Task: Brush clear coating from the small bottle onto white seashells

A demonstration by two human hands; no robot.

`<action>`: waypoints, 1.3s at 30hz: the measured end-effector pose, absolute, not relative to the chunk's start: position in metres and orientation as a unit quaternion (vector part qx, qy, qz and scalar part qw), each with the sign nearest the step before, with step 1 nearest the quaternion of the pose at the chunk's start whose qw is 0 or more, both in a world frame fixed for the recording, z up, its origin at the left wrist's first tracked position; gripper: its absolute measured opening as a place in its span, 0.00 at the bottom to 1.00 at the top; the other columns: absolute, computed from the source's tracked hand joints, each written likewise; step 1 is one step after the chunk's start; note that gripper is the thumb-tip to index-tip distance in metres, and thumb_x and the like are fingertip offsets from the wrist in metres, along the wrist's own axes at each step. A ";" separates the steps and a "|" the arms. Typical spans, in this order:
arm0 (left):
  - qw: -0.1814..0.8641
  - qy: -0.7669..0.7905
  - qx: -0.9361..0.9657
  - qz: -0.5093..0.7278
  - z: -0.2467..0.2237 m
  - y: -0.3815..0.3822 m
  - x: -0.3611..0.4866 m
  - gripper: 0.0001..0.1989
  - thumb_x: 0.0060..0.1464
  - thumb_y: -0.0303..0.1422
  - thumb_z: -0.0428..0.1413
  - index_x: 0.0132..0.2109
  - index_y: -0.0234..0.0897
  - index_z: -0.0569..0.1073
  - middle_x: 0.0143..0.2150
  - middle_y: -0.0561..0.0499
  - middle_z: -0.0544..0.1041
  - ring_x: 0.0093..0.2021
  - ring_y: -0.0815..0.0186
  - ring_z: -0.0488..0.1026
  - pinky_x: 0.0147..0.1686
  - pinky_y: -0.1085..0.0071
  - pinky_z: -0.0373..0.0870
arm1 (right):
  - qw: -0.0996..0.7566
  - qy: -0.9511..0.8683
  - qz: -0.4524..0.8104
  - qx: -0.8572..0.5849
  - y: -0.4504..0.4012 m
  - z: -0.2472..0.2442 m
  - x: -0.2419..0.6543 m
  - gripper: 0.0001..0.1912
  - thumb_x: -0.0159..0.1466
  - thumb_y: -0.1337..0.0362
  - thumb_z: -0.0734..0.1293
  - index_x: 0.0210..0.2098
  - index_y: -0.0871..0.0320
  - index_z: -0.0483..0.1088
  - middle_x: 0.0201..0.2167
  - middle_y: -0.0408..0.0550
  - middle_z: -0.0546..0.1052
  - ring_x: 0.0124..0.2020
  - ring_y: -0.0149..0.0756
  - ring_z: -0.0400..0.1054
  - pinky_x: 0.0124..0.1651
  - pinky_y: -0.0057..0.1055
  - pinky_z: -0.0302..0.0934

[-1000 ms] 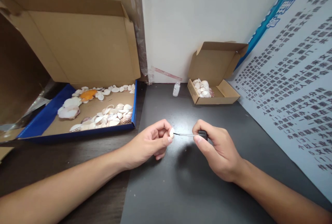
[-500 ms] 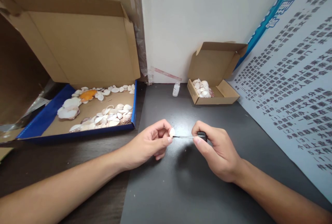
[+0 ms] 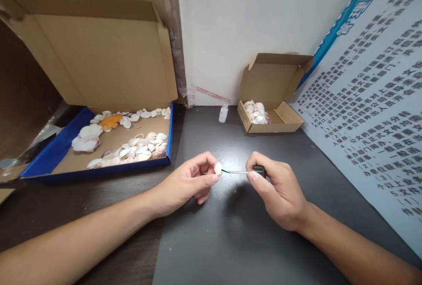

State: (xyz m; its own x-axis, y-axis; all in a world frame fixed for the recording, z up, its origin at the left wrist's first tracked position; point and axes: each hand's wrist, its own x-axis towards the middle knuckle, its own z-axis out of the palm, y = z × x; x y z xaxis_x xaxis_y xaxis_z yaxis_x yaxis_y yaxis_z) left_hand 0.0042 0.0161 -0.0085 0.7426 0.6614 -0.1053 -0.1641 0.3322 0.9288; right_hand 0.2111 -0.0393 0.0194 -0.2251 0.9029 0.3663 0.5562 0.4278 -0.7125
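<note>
My left hand point(image 3: 194, 177) pinches a small white seashell point(image 3: 218, 169) between thumb and fingertips above the dark table. A thin line shows between its fingers, too small to make out. My right hand point(image 3: 277, 190) is closed round the black cap point(image 3: 260, 171) of a thin brush point(image 3: 237, 172). The brush has a pale shaft and a dark tip, which points left and meets the right side of the shell. A small white bottle point(image 3: 223, 113) stands upright on the table beyond both hands, with no cap visible on it.
On the left, a blue-edged cardboard box point(image 3: 169, 142) with its lid up holds many white shells and an orange one point(image 3: 111, 121). At the back right, a smaller open cardboard box point(image 3: 280, 129) holds white shells point(image 3: 257, 112). A printed sheet point(image 3: 369, 113) covers the right side.
My right hand has shifted slightly right with the brush, and its dark tip now slants up to the shell. The shell has turned slightly in my left fingers.
</note>
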 end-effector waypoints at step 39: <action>0.782 0.257 0.503 0.264 -0.004 0.015 0.005 0.07 0.57 0.30 0.57 0.36 0.37 0.65 0.27 0.60 0.66 0.19 0.78 0.64 0.21 0.79 0.65 | 0.376 -0.765 0.233 -0.468 -0.038 0.018 0.212 0.09 0.67 0.63 0.58 0.30 0.55 0.57 0.18 0.35 0.57 0.18 0.27 0.52 0.23 0.26 0.48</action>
State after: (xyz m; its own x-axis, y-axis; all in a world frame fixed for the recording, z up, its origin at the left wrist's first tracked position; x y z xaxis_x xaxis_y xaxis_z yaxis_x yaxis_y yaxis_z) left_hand 0.0045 0.0145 -0.0042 0.7285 0.6713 -0.1364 -0.1539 0.3545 0.9223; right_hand 0.2116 -0.0375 0.0177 -0.2791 0.8915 0.3568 0.5403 0.4529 -0.7091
